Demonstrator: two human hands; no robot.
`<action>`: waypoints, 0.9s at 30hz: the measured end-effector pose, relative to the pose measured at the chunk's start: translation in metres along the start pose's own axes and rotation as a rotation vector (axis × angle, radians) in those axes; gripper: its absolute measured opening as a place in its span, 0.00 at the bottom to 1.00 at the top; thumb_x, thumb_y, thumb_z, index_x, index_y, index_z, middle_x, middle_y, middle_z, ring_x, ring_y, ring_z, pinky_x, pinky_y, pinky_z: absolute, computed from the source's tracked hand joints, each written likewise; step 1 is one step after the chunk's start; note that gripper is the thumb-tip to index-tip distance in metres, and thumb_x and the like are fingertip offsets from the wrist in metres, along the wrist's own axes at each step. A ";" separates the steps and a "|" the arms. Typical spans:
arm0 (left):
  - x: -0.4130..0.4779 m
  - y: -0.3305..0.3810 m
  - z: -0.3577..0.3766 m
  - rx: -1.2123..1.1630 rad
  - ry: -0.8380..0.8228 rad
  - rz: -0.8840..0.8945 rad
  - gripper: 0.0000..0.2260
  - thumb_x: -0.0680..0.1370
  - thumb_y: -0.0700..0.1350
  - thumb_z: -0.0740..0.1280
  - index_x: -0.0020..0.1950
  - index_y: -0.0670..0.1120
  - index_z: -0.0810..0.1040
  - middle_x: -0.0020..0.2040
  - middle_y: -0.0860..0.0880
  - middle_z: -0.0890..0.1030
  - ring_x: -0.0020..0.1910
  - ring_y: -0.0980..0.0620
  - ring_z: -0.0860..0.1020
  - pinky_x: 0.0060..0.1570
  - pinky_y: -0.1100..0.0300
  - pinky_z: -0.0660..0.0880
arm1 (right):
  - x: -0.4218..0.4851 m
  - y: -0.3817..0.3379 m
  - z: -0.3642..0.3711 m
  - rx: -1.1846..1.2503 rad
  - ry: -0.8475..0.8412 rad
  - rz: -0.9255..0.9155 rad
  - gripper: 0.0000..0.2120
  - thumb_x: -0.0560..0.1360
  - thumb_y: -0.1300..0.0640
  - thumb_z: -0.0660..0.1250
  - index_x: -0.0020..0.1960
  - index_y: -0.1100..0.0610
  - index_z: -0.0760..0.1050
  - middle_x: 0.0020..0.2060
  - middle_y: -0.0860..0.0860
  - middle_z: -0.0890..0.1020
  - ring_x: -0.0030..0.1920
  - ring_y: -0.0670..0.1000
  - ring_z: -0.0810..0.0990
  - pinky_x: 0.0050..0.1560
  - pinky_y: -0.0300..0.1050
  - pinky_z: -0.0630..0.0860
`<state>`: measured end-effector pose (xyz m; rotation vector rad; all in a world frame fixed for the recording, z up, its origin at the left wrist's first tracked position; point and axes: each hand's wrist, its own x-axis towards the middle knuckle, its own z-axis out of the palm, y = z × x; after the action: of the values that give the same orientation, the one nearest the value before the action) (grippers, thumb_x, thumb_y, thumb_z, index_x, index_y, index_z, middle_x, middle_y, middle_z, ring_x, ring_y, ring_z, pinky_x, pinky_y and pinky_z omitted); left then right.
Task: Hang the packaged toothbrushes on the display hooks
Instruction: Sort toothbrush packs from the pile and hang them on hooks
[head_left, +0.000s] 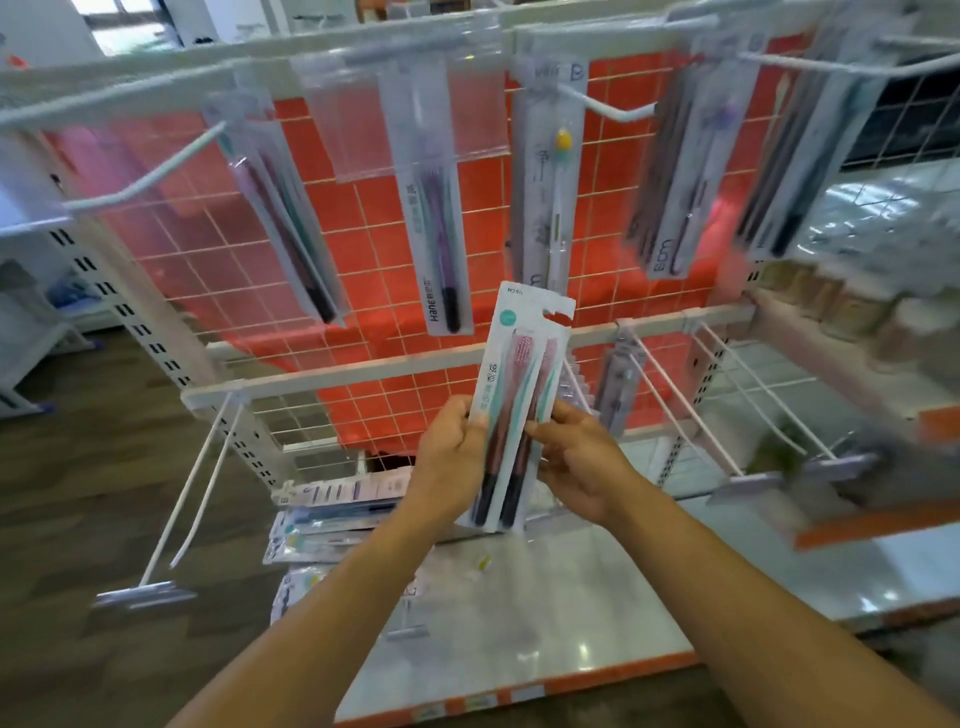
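Both hands hold one toothbrush pack (511, 415) upright before the rack (363, 371): left hand (452, 452) fingers grip its edge, right hand (582, 457) fingers pinch the other. Spare packs (332, 514) on shelf (545, 613).

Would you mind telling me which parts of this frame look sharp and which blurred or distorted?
Head view: the held toothbrush pack is sharpest; right-edge hanging packs are blurred; the top rail bows from wide-angle distortion; the shelf shows glare.
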<state>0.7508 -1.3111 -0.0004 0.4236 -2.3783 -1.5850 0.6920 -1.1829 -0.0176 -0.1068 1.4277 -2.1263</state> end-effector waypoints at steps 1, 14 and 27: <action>0.002 0.004 0.001 -0.014 0.003 0.009 0.07 0.84 0.44 0.57 0.54 0.48 0.74 0.48 0.50 0.78 0.48 0.53 0.77 0.48 0.60 0.75 | -0.001 -0.004 -0.001 0.003 -0.005 -0.011 0.14 0.78 0.70 0.59 0.52 0.55 0.80 0.46 0.52 0.85 0.48 0.54 0.82 0.49 0.48 0.80; 0.010 0.047 0.050 -0.062 -0.016 0.077 0.09 0.83 0.44 0.57 0.60 0.45 0.73 0.52 0.49 0.79 0.50 0.54 0.78 0.46 0.63 0.75 | -0.017 -0.051 -0.044 -0.057 0.029 -0.108 0.13 0.80 0.65 0.61 0.57 0.51 0.79 0.51 0.50 0.85 0.50 0.51 0.83 0.50 0.48 0.80; 0.015 0.069 0.120 -0.180 -0.067 0.027 0.03 0.81 0.48 0.62 0.54 0.54 0.75 0.50 0.50 0.83 0.52 0.51 0.81 0.56 0.47 0.78 | -0.024 -0.077 -0.100 0.033 0.110 -0.167 0.12 0.79 0.64 0.62 0.60 0.57 0.78 0.54 0.58 0.84 0.56 0.58 0.82 0.60 0.57 0.77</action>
<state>0.6864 -1.1893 0.0190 0.3042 -2.2528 -1.8081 0.6441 -1.0678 0.0125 -0.1006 1.4920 -2.3224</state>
